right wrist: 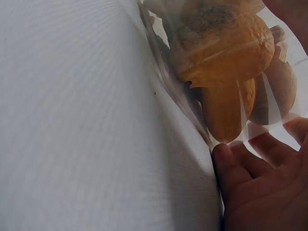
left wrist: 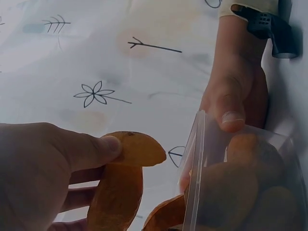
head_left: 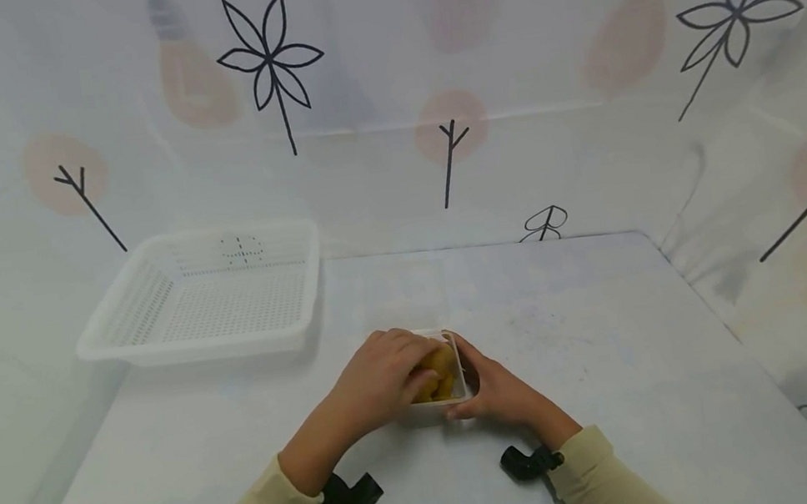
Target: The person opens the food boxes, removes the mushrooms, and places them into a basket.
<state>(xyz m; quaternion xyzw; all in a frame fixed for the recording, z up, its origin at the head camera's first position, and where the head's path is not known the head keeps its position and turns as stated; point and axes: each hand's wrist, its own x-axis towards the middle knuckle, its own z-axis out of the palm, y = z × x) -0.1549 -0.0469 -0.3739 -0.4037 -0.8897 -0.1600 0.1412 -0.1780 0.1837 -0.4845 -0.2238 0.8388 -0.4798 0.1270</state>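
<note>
My left hand [head_left: 374,382] pinches a yellow-orange mushroom [left wrist: 115,192] between thumb and fingers. In the left wrist view its rounded cap is up and its thick stem points down, beside the rim of a clear plastic container [left wrist: 194,183]. More mushrooms [right wrist: 224,53] of the same kind lie inside that container, seen through its wall in the right wrist view. On the container's right side, my right hand [head_left: 500,391] grips it, thumb at the near corner and fingers toward the far one. Part of the container is hidden behind my left hand in the head view.
A white perforated plastic basket [head_left: 207,352] stands at the back left of the white-covered table [head_left: 609,327]. Behind the table hangs a pale patterned cloth [head_left: 379,179] with drawn flowers and twigs. Both wrists carry a black camera mount [head_left: 354,495].
</note>
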